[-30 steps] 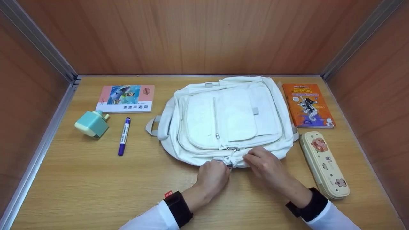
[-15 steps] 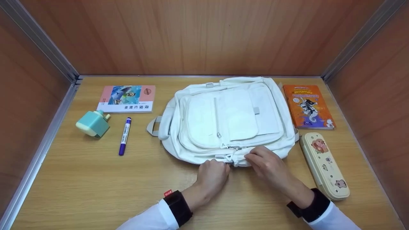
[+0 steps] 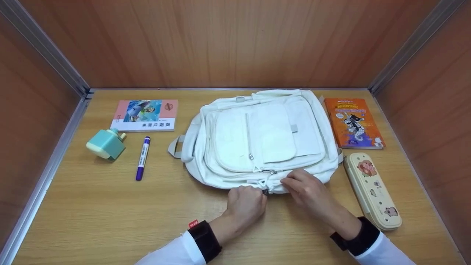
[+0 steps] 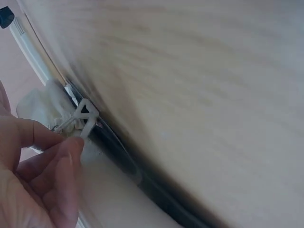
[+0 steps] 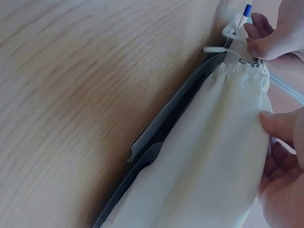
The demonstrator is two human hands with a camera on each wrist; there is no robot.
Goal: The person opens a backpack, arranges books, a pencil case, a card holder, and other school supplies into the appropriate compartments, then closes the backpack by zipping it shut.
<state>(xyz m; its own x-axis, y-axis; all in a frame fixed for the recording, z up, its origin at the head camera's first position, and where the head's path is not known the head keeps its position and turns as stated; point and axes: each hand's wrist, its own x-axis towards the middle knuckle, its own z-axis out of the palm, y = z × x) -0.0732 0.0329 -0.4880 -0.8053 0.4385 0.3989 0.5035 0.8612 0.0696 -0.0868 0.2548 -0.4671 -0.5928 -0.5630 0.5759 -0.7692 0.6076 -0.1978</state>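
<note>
A white backpack [image 3: 235, 136] lies flat on the wooden table, front pockets facing up. At its near edge my left hand [image 3: 245, 204] pinches the zipper between thumb and fingers. White cord zipper pulls with triangular ends [image 4: 86, 110] dangle beside those fingertips in the left wrist view. Just to the right, my right hand [image 3: 309, 191] pinches the bag's fabric along the same edge. Seen from the right wrist, a gathered white side pocket [image 5: 213, 142] hangs below that right thumb, with a dark strap [image 5: 175, 107] running alongside.
Left of the bag are a pink-and-white book [image 3: 143, 116], a teal pencil sharpener [image 3: 108, 144] and a purple marker [image 3: 143, 158]. On the right lie an orange book [image 3: 355, 123] and a cream pencil case [image 3: 373, 191]. Wooden panels [image 3: 228, 44] enclose the table.
My left hand has turned and shifted slightly at the near edge. The right hand keeps its pinch in the same spot, and the backpack stays in place.
</note>
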